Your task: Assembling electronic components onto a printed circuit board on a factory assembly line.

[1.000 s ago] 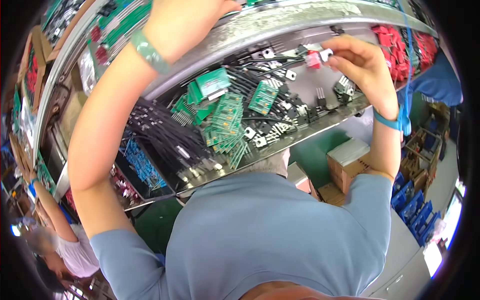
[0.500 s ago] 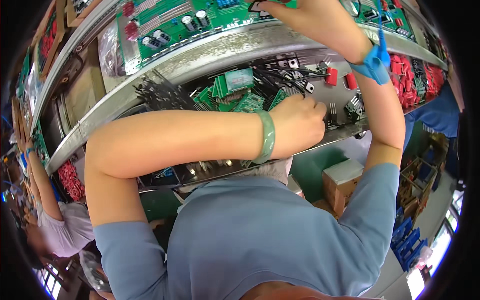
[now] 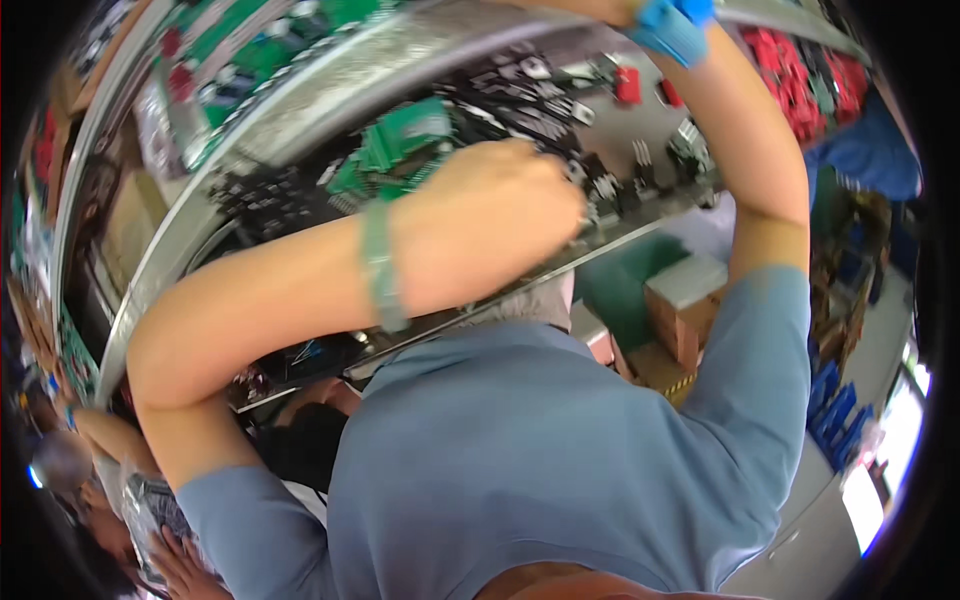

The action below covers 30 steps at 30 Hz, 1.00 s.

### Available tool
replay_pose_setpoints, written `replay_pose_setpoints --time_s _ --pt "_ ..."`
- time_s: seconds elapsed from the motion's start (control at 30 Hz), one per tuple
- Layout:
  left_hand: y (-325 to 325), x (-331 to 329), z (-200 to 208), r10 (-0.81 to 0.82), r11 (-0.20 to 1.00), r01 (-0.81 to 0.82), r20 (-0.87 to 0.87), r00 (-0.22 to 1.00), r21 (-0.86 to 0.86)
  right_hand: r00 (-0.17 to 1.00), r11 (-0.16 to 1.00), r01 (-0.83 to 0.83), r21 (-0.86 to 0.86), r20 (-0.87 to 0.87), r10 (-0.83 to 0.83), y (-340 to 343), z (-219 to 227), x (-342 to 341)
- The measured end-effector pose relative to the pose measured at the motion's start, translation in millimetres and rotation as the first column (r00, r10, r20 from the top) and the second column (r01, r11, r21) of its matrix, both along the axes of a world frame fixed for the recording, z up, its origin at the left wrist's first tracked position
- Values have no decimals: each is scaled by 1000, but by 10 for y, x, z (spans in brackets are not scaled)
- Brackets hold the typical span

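Note:
My left hand (image 3: pixel 505 215), with a green bangle (image 3: pixel 380 265) at the wrist, is over the parts tray (image 3: pixel 630 235) near its front edge. Blurred knuckles show its fingers curled under; what they hold, if anything, is hidden. Small green circuit boards (image 3: pixel 405 135) are piled just beyond it, and black parts with metal leads (image 3: pixel 645 165) lie to its right. Only a blurred strip of my right hand (image 3: pixel 585 8) shows at the top edge, its fingers out of the picture. A blue wrist strap (image 3: pixel 675 30) circles that wrist.
A metal rail (image 3: pixel 330 95) separates the tray from a large green circuit board (image 3: pixel 275 50) beyond. Red parts (image 3: pixel 785 85) fill a section at the right. Cardboard boxes (image 3: pixel 685 310) stand below the tray. Another person's hand (image 3: pixel 180 565) is at the lower left.
The view has shifted, and the tray and large board now sit further left and higher. My left hand has gone left in the picture; my right hand has mostly passed beyond the top edge.

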<state>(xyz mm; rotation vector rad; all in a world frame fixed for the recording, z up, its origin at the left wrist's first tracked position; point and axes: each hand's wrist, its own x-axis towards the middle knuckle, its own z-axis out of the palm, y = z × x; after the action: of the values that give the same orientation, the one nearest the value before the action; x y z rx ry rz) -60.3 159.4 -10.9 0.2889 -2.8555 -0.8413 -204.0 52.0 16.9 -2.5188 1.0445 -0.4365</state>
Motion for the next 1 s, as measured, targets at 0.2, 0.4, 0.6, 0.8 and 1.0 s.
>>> replay_pose_setpoints --time_s 0.2,0.4,0.6,0.8,1.0 --pt "-161 -16 -40 127 991 -126 -41 991 46 994 982 7 -191 107 13 181 -84 -241" --pt "-254 -571 -301 47 965 -104 -234 971 -239 945 952 298 73 -164 -283 870 229 -857" --pt "-275 -590 -278 66 945 -72 -28 997 -321 945 897 306 318 -215 -246 1539 -188 -1414" --pt "-370 -377 86 221 966 -242 -196 955 -89 703 712 702 -11 -145 -696 1607 -160 -1979" --pt "-933 477 358 628 777 -620 -188 755 109 574 677 674 -295 -367 -732 1491 -479 -2508"
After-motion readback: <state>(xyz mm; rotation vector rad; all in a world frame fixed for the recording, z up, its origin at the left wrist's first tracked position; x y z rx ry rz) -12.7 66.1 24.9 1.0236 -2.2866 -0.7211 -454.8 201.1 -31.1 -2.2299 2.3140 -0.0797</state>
